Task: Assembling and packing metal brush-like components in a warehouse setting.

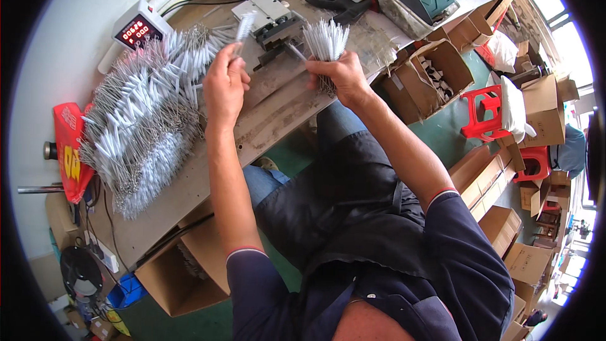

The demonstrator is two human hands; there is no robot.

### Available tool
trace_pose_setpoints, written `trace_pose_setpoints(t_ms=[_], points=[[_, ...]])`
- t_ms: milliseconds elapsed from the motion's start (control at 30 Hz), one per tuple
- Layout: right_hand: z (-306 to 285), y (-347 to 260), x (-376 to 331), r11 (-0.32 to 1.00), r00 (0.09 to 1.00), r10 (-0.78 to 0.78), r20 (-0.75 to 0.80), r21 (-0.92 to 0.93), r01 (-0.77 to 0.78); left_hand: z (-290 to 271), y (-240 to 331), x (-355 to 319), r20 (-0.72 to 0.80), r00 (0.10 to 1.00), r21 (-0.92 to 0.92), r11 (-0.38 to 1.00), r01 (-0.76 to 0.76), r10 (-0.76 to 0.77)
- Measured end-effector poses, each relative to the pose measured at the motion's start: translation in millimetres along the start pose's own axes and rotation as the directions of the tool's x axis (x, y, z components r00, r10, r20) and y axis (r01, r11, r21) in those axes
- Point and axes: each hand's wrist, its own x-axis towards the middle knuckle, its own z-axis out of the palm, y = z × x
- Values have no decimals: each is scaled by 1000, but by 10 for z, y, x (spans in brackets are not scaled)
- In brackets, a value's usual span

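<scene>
Looking down along the head view, I saw the person's left hand (225, 88) raised over the near edge of the worktable (274, 104), its thumb and fingers pinching the lower end of a slim, white-bristled brush (244, 27). The brush stood nearly upright, leaning a little to the right, and was smeared by blur, so I could not tell whether it was just one. The right hand (346, 77), a short way over, had its fingers curled tight around a thick bundle of similar brushes (326, 39); the white heads fanned out above the fist, and thin wire stems poked out below it. Between the two hands and just beyond them, a metal fixture (271, 20) sat on the tabletop, with a short rod reaching toward the bundle. To the left of the left hand lay a great heaped pile of brushes (142, 113), white heads and bare wires tangled in rough layers. A small counter box (141, 25) with glowing red digits stood at the pile's far edge, and a red bag (71, 151) leaned at its left side. Beyond the bundle rested a dark glove (338, 3), and farther right a tray (409, 22) that held a green case (437, 0). An open cardboard box (404, 91) stood on the floor, with a red stool (485, 113) near it.
</scene>
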Motion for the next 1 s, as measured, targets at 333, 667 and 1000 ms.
trace_pose_setpoints(t_ms=[333,667,1000], points=[[249,-3,115,972,993,-46,-110,-235,19,98,-184,90,-323,938,177,982,-70,125],[334,6,127,923,982,-83,-169,-386,11,106,-222,67,-270,938,375,921,-106,218],[358,28,155,929,980,-55,-192,-369,-20,100,-199,47,-266,925,466,876,-125,273]])
